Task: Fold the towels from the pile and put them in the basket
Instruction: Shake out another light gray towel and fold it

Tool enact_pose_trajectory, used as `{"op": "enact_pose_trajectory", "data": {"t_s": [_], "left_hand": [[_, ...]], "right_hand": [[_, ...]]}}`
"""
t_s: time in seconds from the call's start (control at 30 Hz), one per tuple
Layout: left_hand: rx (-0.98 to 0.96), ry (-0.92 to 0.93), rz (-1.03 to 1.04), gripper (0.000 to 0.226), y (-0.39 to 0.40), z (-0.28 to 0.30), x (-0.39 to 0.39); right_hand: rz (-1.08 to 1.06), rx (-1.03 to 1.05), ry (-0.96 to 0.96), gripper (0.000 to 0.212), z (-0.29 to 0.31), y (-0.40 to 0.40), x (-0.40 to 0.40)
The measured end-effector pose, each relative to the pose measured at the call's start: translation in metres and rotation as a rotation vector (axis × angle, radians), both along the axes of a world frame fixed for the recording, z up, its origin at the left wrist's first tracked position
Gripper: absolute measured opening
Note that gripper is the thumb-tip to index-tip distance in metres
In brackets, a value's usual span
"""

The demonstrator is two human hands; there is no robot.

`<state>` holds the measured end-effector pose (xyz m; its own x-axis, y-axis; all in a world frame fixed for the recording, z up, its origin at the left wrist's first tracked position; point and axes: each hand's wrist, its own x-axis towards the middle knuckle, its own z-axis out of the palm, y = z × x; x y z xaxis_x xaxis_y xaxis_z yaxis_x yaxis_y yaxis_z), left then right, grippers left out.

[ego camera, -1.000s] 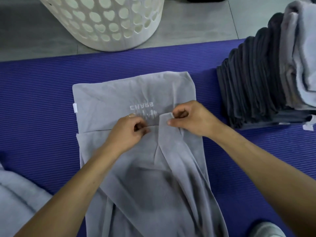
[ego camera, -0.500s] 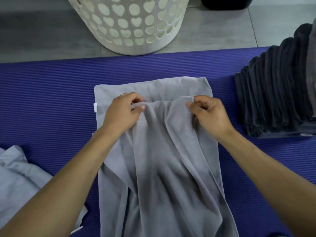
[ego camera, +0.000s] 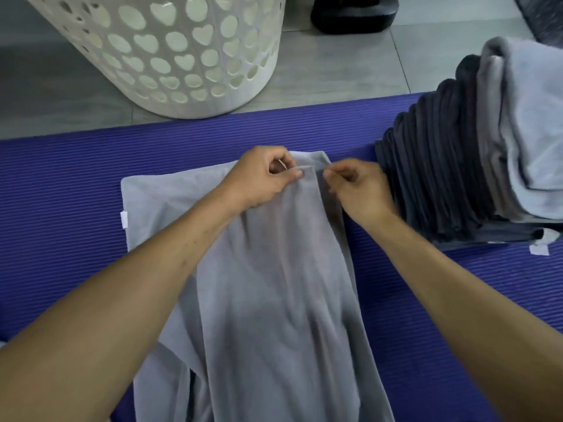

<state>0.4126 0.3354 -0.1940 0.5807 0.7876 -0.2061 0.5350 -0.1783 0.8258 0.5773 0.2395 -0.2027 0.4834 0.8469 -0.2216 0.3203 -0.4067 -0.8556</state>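
Grey towel spread lengthwise on a purple mat, near edge drawn up and over toward the far right corner. Left hand pinching the folded edge between thumb and curled fingers; right hand just beside it, fingers curled, pinching the same edge at the towel's right side. Small white tag showing at the towel's left edge. White basket with heart-shaped holes standing on the grey tiled floor beyond the mat, well apart from the towel. Pile of towels, dark grey with lighter grey ones on top, on the mat just right of the right hand. Black object on the floor behind, too cropped to identify.
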Motion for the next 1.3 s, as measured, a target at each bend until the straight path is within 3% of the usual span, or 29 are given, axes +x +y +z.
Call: {"op": "enact_pose_trajectory", "data": {"t_s": [0.07,0.17,0.3,0.37,0.67,0.97,1.2,1.3], "left_hand": [[0.021,0.043,0.039,0.015,0.010,-0.002,0.011],[0.002,0.122,0.031,0.011,0.017,-0.009,0.024],[0.018,0.091,0.124,0.010,0.009,-0.032,0.026],[0.012,0.025,0.189,0.009,0.002,-0.039,0.022],[0.061,-0.265,0.246,0.002,-0.022,0.002,0.009],[0.032,-0.335,0.262,0.002,-0.032,0.011,-0.007],[0.007,-0.346,0.242,0.004,-0.032,0.009,-0.012],[0.030,-0.299,0.221,0.006,-0.033,0.007,-0.019]], "right_hand": [[-0.086,-0.077,-0.093,0.015,-0.008,0.020,0.014],[-0.048,-0.139,-0.160,0.028,-0.021,0.042,0.021],[0.050,-0.182,-0.271,0.008,-0.033,0.052,0.021],[0.050,-0.171,-0.292,0.014,-0.034,0.053,0.024],[0.097,0.126,0.227,0.009,0.011,0.022,0.002],[0.318,0.127,0.122,0.016,0.042,0.003,-0.002],[0.318,0.145,0.167,0.009,0.048,-0.002,-0.008],[0.292,0.118,0.098,0.006,0.042,0.001,-0.015]]}}
